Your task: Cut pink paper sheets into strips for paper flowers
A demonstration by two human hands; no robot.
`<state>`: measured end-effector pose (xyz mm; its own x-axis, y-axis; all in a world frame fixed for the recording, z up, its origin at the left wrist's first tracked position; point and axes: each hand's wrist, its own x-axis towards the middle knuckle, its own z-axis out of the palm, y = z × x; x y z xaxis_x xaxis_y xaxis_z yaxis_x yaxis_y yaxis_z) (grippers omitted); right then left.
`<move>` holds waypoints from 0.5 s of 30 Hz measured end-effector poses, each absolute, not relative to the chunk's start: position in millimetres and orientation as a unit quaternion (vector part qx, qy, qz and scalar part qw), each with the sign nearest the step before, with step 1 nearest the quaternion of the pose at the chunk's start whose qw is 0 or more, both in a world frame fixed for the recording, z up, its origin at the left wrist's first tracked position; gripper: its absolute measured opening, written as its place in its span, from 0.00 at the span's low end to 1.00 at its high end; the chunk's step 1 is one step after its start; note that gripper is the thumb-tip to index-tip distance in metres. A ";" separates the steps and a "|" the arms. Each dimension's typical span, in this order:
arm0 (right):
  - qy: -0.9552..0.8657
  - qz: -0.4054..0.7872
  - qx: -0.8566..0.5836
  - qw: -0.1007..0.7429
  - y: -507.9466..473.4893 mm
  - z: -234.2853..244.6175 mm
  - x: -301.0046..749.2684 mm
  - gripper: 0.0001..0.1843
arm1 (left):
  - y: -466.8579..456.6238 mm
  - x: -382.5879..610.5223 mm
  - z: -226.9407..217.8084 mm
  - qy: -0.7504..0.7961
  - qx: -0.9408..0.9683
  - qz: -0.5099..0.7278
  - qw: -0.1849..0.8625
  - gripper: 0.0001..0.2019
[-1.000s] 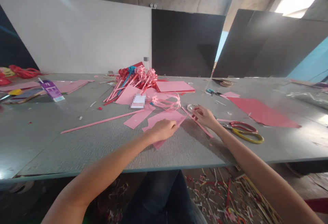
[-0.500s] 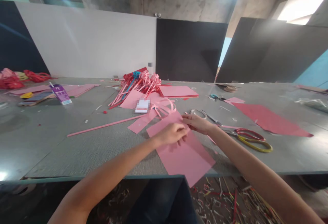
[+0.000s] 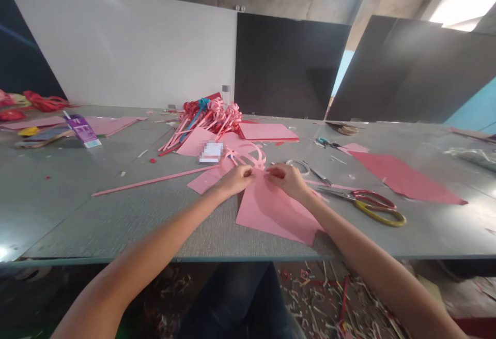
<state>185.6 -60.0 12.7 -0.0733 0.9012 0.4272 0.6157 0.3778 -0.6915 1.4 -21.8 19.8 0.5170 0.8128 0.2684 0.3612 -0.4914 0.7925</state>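
A pink sheet of paper (image 3: 277,210) lies at the middle of the table, close to its front edge. At the sheet's far left corner my left hand (image 3: 238,178) is closed, thumb and fingers pinching the paper's edge. My right hand (image 3: 287,178) is closed on the far edge of the same sheet, a short way to the right. Just beyond both hands sit loops of pink paper strip (image 3: 256,154). Scissors with red and yellow handles (image 3: 377,207) rest to the right of my right hand. Another pair of scissors with white handles (image 3: 300,166) lies behind it.
Paper flowers on stems (image 3: 211,117) are heaped at the back, beside a stack of pink paper (image 3: 269,132). A long pink strip (image 3: 151,181) and a purple carton (image 3: 83,129) lie left. Red paper (image 3: 406,176) and blue-handled scissors (image 3: 323,142) are right.
My left hand has moved up and left to the sheet's far edge. The sheet has turned and shifted away from the table's front edge. The view has tilted slightly down.
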 end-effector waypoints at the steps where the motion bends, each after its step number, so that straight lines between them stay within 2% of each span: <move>1: -0.707 0.155 -0.536 0.434 -59.9 12.9 185.7 0.08 | -23.3 2.9 18.9 0.375 0.792 0.333 0.349 0.08; 10: -0.757 0.068 -0.471 0.449 -63.7 12.7 181.7 0.07 | -41.2 14.7 16.2 0.382 0.755 0.350 0.402 0.08; 15: -0.791 0.032 -0.423 0.442 -66.0 13.0 182.2 0.11 | -38.4 14.9 11.6 0.372 0.695 0.363 0.497 0.08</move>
